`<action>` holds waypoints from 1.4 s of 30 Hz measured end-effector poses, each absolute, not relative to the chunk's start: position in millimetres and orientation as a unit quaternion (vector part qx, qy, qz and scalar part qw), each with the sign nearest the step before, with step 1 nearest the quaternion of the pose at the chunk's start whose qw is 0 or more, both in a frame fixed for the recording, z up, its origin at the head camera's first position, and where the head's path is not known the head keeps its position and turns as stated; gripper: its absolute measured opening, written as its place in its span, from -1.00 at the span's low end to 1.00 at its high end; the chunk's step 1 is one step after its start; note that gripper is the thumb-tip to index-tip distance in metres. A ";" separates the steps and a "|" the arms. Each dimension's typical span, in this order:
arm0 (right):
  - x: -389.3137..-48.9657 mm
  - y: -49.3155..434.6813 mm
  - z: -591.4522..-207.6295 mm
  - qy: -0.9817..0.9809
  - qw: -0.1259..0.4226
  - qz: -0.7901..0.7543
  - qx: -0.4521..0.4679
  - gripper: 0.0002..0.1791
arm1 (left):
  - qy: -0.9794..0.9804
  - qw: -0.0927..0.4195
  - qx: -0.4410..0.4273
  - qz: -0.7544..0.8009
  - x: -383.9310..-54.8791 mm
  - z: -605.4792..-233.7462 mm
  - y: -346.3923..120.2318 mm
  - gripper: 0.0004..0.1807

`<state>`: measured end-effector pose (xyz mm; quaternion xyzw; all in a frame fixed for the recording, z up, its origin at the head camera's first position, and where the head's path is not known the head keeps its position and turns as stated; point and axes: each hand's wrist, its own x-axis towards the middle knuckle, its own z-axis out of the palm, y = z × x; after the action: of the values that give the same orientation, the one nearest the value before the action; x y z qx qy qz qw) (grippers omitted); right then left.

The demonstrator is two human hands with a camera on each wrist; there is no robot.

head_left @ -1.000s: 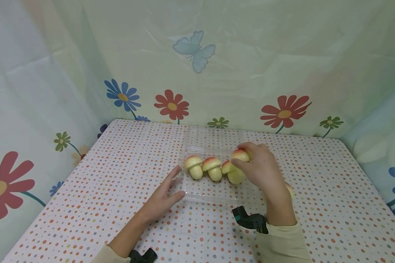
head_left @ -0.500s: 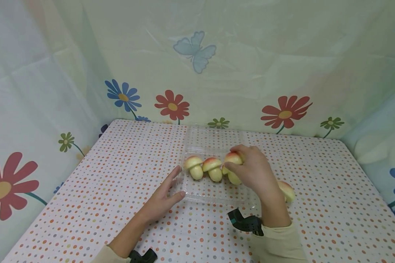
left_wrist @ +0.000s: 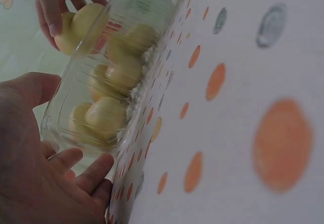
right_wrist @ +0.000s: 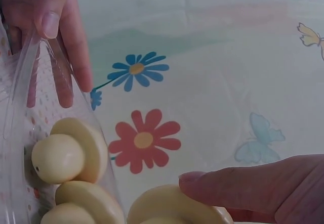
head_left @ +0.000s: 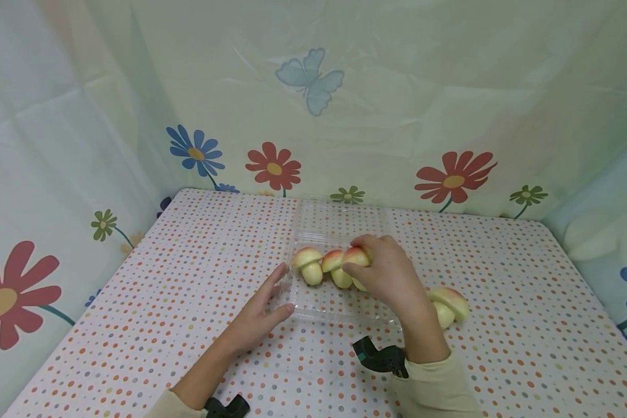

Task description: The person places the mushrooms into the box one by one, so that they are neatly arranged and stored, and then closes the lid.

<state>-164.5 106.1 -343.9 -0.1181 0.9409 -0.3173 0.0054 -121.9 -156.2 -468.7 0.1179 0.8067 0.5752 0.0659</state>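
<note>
Resting at the left end of a clear plastic container (head_left: 313, 305), my left hand (head_left: 256, 316) has its fingers fairly straight, with the thumb at the rim. My right hand (head_left: 389, 270) pinches a toy mushroom (head_left: 356, 256) with a red-tinged, pale yellow cap; the left wrist view shows it above the container's rim. Inside the container lie a toy mushroom (head_left: 309, 267) at the left and a second toy mushroom (head_left: 335, 261) beside it. A third mushroom (left_wrist: 139, 37) shows through the plastic in the left wrist view; my right hand and the held one mostly hide it from the head.
The container's clear lid (head_left: 339, 217) lies folded back behind it. Another toy mushroom (head_left: 447, 305) lies on the dotted tablecloth (head_left: 522, 325) to the right of the container. A flowered curtain (head_left: 376, 116) hangs behind the table.
My right hand has moved left over the container with the held mushroom. The mushroom on the cloth at the right has come into fuller view. My left hand has stayed in place.
</note>
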 end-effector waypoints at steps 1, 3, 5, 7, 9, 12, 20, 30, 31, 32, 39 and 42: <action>-164.3 104.6 -344.4 0.940 0.006 -0.318 -0.120 -0.50 | 0.807 0.066 0.119 0.574 -122.0 -468.5 -156.3 -0.08; -163.9 101.3 -345.5 0.940 0.007 -0.318 -0.125 -0.51 | 0.808 0.065 0.120 0.573 -122.2 -468.2 -156.4 -0.08; -163.3 98.1 -346.5 0.940 0.009 -0.317 -0.127 -0.52 | 0.808 0.065 0.122 0.572 -122.3 -467.9 -156.4 -0.08; -162.6 95.4 -347.4 0.941 0.010 -0.314 -0.127 -0.52 | 0.807 0.066 0.124 0.574 -122.3 -467.4 -156.4 -0.08; -161.8 93.2 -348.1 0.941 0.011 -0.313 -0.126 -0.52 | 0.807 0.067 0.124 0.574 -122.2 -466.9 -156.4 -0.08; -161.3 90.6 -349.6 0.942 0.010 -0.311 -0.124 -0.51 | 0.805 0.069 0.125 0.575 -121.8 -466.1 -156.3 -0.08; -161.9 83.8 -355.1 0.942 0.026 -0.310 -0.130 -0.50 | 0.803 0.068 0.125 0.578 -121.1 -465.6 -156.6 -0.07; -162.1 74.5 -359.8 0.943 0.039 -0.298 -0.144 -0.57 | 0.805 0.069 0.117 0.577 -121.2 -467.8 -157.1 -0.07; -161.9 73.5 -360.4 0.943 0.039 -0.296 -0.146 -0.57 | 0.805 0.069 0.118 0.577 -121.2 -467.7 -157.2 -0.07; -161.9 72.7 -361.3 0.944 0.038 -0.292 -0.149 -0.57 | 0.805 0.069 0.118 0.577 -121.2 -467.6 -157.2 -0.07; -160.0 66.6 -366.1 0.946 0.042 -0.277 -0.161 -0.61 | 0.805 0.068 0.119 0.577 -121.0 -466.6 -157.0 -0.07; -159.5 63.2 -368.9 0.948 0.047 -0.271 -0.162 -0.61 | 0.803 0.069 0.119 0.579 -121.1 -466.3 -156.7 -0.08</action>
<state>-159.5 63.2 -368.9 -0.1619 0.9477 -0.2712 0.0466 -121.1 -156.7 -466.3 0.1193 0.8033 0.5794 0.0692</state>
